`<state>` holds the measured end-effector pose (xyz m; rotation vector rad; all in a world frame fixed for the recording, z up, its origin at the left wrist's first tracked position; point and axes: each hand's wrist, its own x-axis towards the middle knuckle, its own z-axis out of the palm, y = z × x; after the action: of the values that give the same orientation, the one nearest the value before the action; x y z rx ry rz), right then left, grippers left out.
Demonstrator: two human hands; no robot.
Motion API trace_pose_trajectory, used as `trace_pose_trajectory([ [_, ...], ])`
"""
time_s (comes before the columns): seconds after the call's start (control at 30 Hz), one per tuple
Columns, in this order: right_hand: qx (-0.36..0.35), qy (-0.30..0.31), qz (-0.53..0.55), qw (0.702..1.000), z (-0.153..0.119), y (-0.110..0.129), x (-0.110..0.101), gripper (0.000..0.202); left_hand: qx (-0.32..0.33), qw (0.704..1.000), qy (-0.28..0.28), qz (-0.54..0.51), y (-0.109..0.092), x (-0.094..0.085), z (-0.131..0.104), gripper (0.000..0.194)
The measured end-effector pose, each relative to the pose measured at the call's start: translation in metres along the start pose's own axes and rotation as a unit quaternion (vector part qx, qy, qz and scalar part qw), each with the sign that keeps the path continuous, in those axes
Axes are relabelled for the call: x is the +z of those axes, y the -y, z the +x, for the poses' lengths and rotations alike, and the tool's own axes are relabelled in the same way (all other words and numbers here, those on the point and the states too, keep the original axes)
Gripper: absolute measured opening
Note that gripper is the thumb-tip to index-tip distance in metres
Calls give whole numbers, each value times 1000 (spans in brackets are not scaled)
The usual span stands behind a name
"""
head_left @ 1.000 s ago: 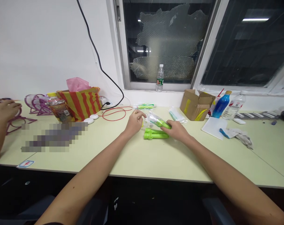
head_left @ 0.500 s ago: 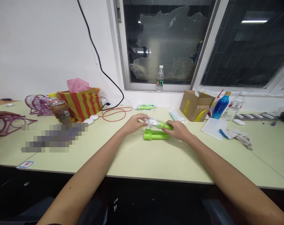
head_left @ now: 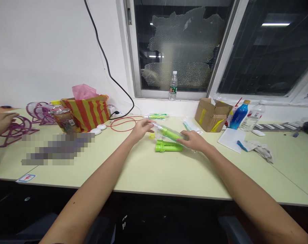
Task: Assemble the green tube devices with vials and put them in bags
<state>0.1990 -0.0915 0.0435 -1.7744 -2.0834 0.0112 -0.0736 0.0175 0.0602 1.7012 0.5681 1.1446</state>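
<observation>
My left hand (head_left: 142,130) pinches one end of a clear plastic bag (head_left: 157,126). Inside the bag lies a bright green plastic tube (head_left: 170,134), slanting down to the right. My right hand (head_left: 193,140) is closed round the tube's right end through the film, its fingertips partly hidden. Just below, more green plastic tubes (head_left: 169,148) lie side by side on the table. Small yellow rings (head_left: 152,136) show beside my left fingers.
A packaged green item (head_left: 156,116) and a flat clear packet (head_left: 192,125) lie behind my hands. To the right are a cardboard box (head_left: 212,115), white sheet (head_left: 231,139), glove (head_left: 257,149) and bottles. At far left, another person's hand (head_left: 1,123) touches a purple wheel frame (head_left: 19,128).
My left hand has moved slightly left and up, drawing the bag's end out. The bagged tube now slants more. The other person's hand has come further into view at the left.
</observation>
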Motion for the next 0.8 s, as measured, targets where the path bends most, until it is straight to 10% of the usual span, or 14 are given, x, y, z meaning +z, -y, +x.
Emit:
trace_pose_trajectory([
  [0.2, 14, -8, 77, 997, 3, -11, -3, 44, -12, 969, -158, -192, 2, -2, 6, 25],
  [0.8, 31, 83, 183, 979, 9, -29, -10, 32, 3, 905, -284, -316, 3, -23, 18, 17],
])
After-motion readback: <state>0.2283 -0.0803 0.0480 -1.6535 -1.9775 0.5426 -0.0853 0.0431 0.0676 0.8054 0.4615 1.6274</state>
